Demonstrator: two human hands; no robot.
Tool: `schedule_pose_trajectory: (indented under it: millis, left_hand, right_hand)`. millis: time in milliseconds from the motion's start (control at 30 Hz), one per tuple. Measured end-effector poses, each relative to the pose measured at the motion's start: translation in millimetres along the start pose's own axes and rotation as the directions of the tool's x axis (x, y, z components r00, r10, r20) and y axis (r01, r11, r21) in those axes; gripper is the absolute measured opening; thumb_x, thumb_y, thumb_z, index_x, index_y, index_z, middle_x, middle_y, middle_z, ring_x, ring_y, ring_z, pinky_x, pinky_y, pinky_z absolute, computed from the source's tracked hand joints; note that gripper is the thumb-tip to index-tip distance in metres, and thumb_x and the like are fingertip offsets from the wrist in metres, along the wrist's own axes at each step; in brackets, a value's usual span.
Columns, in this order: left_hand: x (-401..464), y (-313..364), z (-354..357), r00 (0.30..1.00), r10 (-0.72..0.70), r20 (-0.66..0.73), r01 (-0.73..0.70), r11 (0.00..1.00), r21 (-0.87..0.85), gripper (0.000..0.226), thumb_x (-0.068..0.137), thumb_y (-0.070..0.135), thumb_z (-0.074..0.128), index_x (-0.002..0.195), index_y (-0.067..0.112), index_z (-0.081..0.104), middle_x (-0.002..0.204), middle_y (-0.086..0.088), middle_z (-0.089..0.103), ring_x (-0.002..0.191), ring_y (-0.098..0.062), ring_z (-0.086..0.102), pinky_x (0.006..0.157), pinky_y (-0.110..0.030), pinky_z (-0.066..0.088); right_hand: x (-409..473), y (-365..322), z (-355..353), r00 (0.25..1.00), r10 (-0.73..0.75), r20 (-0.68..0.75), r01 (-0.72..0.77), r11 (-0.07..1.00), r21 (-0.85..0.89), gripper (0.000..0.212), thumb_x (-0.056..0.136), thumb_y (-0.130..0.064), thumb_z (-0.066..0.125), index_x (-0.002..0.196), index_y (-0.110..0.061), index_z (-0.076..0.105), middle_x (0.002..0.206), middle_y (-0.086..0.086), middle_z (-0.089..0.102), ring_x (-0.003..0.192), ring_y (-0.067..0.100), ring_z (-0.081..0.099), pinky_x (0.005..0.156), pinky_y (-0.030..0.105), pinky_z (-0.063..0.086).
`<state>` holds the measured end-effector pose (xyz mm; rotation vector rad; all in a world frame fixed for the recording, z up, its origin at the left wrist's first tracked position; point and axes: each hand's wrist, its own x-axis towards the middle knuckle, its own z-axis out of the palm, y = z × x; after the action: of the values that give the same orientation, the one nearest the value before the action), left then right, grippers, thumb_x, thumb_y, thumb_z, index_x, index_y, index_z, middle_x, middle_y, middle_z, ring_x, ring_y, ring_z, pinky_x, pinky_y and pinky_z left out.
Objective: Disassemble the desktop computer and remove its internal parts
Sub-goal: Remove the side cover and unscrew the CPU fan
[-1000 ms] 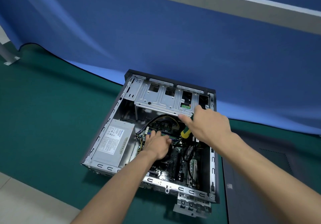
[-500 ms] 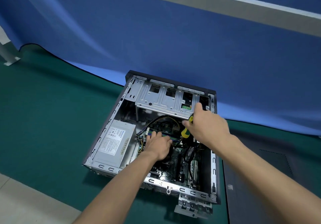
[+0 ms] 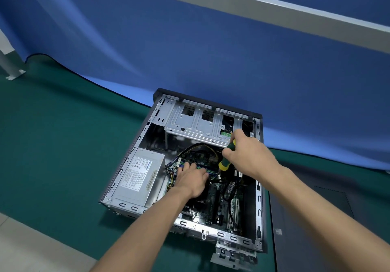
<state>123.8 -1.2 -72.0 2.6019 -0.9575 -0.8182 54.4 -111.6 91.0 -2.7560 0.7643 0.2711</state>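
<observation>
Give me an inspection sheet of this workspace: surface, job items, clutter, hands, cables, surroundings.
Surface: dark green table mat, with a pale strip at its near-left edge.
Job's things: open grey metal desktop computer case lying on its side; silver boxed power supply inside at left; green motherboard; silver drive cage at the far end.
Clutter: dark grey side panel lying flat to the right of the case.
Hands: left hand resting on the motherboard area; right hand gripping a yellow-and-green handled screwdriver.
Cables: black and yellow wires looped above the motherboard.
Surroundings: blue cloth backdrop; grey beam.
</observation>
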Motion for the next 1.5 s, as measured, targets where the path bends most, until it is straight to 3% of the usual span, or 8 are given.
schedule_pose_trajectory:
  millis: [633, 767, 867, 1000, 1133, 1267, 1400, 1500]
  left_hand:
    - [1.6, -0.6, 1.6, 1.000, 0.004, -0.006, -0.004, 1.000, 0.005, 0.038, 0.101, 0.038, 0.024, 0.113, 0.022, 0.057, 0.116, -0.009, 0.049, 0.112, -0.026, 0.035, 0.099, -0.041, 0.025]
    - [1.9, -0.8, 1.3, 1.000, 0.002, -0.007, -0.002, 1.000, 0.004, 0.038, 0.101, 0.038, 0.024, 0.109, 0.020, 0.057, 0.116, -0.009, 0.049, 0.111, -0.026, 0.034, 0.098, -0.041, 0.025]
    - [1.8, -0.4, 1.1, 1.000, 0.003, -0.001, -0.003, 1.000, -0.003, 0.037, 0.101, 0.038, 0.025, 0.113, 0.022, 0.057, 0.117, -0.009, 0.049, 0.113, -0.026, 0.034, 0.100, -0.041, 0.024]
    - [1.6, -0.3, 0.8, 1.000, -0.001, -0.006, 0.001, 1.000, 0.006, 0.039, 0.101, 0.038, 0.024, 0.114, 0.020, 0.056, 0.118, -0.010, 0.049, 0.113, -0.027, 0.034, 0.099, -0.041, 0.024]
    - [0.9, -0.8, 1.7, 1.000, 0.003, -0.007, -0.003, 1.000, 0.005, 0.039, 0.101, 0.038, 0.024, 0.112, 0.020, 0.057, 0.118, -0.011, 0.049, 0.113, -0.027, 0.034, 0.098, -0.041, 0.024]
    - [1.9, -0.8, 1.8, 1.000, 0.003, -0.011, -0.003, 1.000, 0.004, 0.039, 0.101, 0.039, 0.024, 0.111, 0.020, 0.057, 0.119, -0.010, 0.049, 0.113, -0.027, 0.034, 0.098, -0.041, 0.025]
    - [2.4, -0.8, 1.4, 1.000, 0.009, -0.011, -0.009, 1.000, 0.013, 0.040, 0.101, 0.039, 0.024, 0.111, 0.020, 0.057, 0.120, -0.010, 0.049, 0.114, -0.026, 0.034, 0.098, -0.041, 0.025]
    - [2.0, -0.7, 1.9, 1.000, 0.007, -0.013, -0.006, 1.000, 0.021, 0.040, 0.101, 0.039, 0.024, 0.111, 0.020, 0.057, 0.120, -0.010, 0.049, 0.114, -0.027, 0.034, 0.098, -0.041, 0.025]
  right_hand:
    - [1.8, 2.7, -4.8, 0.998, 0.056, -0.028, -0.059, 0.991, -0.117, 0.034, 0.098, -0.046, 0.037, 0.091, -0.013, 0.036, 0.078, 0.003, 0.051, 0.073, 0.026, 0.049, 0.059, 0.034, 0.034]
    - [1.4, -0.3, -2.6, 0.996, -0.031, 0.087, 0.023, 0.996, 0.088, 0.020, 0.093, -0.029, 0.052, 0.099, -0.016, 0.038, 0.076, 0.000, 0.052, 0.067, 0.020, 0.051, 0.053, 0.031, 0.034]
    - [-0.6, -3.4, -3.1, 0.997, 0.064, -0.044, -0.069, 0.991, -0.118, 0.037, 0.096, -0.049, 0.041, 0.094, -0.013, 0.033, 0.079, 0.000, 0.048, 0.079, 0.029, 0.054, 0.059, 0.033, 0.032]
    - [2.2, 0.5, -2.2, 0.997, 0.007, 0.075, -0.013, 0.997, 0.081, 0.017, 0.094, -0.026, 0.051, 0.101, -0.014, 0.040, 0.080, 0.001, 0.053, 0.068, 0.020, 0.049, 0.056, 0.031, 0.036]
    - [-2.3, 2.6, -2.1, 0.995, 0.090, -0.052, -0.097, 0.986, -0.136, 0.035, 0.097, -0.048, 0.038, 0.094, -0.013, 0.032, 0.081, 0.003, 0.050, 0.075, 0.028, 0.049, 0.061, 0.034, 0.035]
    - [0.3, 10.7, -2.7, 0.998, -0.010, 0.067, 0.001, 0.991, 0.133, 0.013, 0.095, -0.028, 0.047, 0.097, -0.017, 0.040, 0.080, 0.000, 0.054, 0.066, 0.018, 0.047, 0.056, 0.031, 0.036]
    - [-6.4, 10.5, 1.8, 0.997, 0.037, -0.069, -0.044, 0.995, -0.092, 0.032, 0.096, -0.045, 0.043, 0.095, -0.015, 0.034, 0.074, 0.001, 0.049, 0.067, 0.025, 0.046, 0.054, 0.033, 0.032]
    - [-4.5, 12.0, 3.3, 1.000, -0.007, 0.000, 0.007, 0.997, 0.079, 0.017, 0.095, -0.030, 0.048, 0.098, -0.014, 0.044, 0.081, 0.002, 0.054, 0.067, 0.021, 0.049, 0.053, 0.030, 0.033]
